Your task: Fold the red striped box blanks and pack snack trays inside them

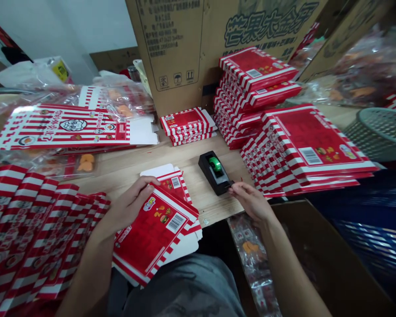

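My left hand (130,204) grips the edge of a partly folded red-and-white striped cardboard box (155,233), which rests on my lap and the table edge. My right hand (251,200) is at the cutter end of a black tape dispenser (214,172) holding a green roll of tape. Its fingertips are pinched close together, and any strip of tape between them is too small to make out. The dispenser stands on a light wooden table (119,174). A thick pile of flat striped box blanks (36,224) lies next to my left hand.
Stacks of flat red boxes (303,149) stand on the table's right side, before a large printed cardboard carton (171,44). Plastic bags of orange snacks (125,99) lie at the back left. An open brown carton (326,259) sits below right, near a grey basket (379,134).
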`<state>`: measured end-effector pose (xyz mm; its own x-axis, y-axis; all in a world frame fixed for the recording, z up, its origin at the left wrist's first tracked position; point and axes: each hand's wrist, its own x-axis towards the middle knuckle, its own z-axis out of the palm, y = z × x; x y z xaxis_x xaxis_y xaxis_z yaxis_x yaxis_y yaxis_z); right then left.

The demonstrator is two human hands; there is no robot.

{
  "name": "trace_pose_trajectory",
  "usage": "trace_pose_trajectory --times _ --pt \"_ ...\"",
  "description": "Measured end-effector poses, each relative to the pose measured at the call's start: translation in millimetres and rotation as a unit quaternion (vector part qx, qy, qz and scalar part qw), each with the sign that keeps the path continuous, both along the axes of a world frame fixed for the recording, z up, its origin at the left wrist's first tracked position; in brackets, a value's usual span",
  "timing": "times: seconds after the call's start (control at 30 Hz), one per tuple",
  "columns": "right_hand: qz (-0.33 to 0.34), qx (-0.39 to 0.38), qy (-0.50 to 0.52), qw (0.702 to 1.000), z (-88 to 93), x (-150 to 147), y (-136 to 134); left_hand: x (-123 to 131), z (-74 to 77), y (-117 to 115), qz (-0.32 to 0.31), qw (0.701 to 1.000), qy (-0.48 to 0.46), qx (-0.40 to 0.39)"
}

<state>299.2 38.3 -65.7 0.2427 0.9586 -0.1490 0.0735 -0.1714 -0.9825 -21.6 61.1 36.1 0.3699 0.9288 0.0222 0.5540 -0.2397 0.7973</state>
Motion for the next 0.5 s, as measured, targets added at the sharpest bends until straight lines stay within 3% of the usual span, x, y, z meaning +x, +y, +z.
trace_pose_trajectory --times 0.13,0.23,0.3,0.4,0.43,0.5 --pt "-0.035 0.003 -0.027 0.999 -18.3 -4 -6 4 -0.5 3 -0.019 0.999 -0.015 -0.021" --pt "-0.050 0.003 -0.056 0.997 -16.1 -4 -10 8 6.5 5 -0.040 0.999 -0.016 -0.023" --pt "-0.040 0.007 -0.070 0.997 -2.0 -6 -17 12 10.2 6 -0.053 0.998 -0.007 -0.028" --pt "-0.010 0.028 -0.087 0.996 34.3 -17 -30 18 11.1 5 -0.100 0.994 -0.003 -0.040" --pt "0.028 0.042 -0.090 0.995 48.3 -24 -33 21 10.6 5 -0.119 0.992 -0.005 -0.045" --pt "0.171 0.079 -0.090 0.978 75.2 -42 -35 27 9.9 5 -0.147 0.988 -0.011 -0.055"
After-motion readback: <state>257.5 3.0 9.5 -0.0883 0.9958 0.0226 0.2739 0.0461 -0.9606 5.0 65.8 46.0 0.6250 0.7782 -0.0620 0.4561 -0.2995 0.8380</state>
